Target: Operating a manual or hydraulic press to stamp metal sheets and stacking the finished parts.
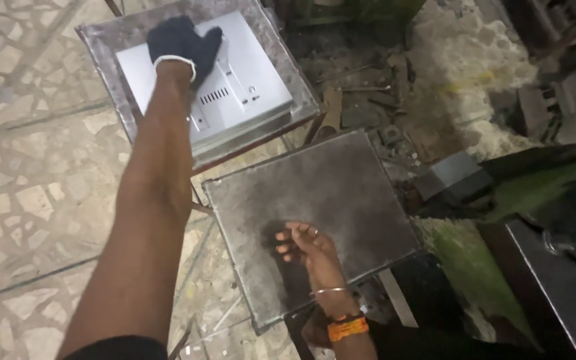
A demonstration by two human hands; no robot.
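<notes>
My left hand (183, 41) wears a dark glove with a white cuff. It lies on the far left corner of a silver sheet-metal panel (248, 80) with slots and cut-outs, fingers over its edge. The panel tops a small stack on a grey metal stand (101, 40) at the far side. My right hand (305, 245) is bare, with a ring, a thin bangle and an orange wristband. It rests on the near grey metal tabletop (341, 187), fingers loosely curled and holding nothing.
A stone-patterned floor (28, 173) stretches to the left. Metal scraps and debris (381, 87) litter the ground behind the tables. At the right sit a dark machine body (555, 280) and a green-tinted surface (535, 187).
</notes>
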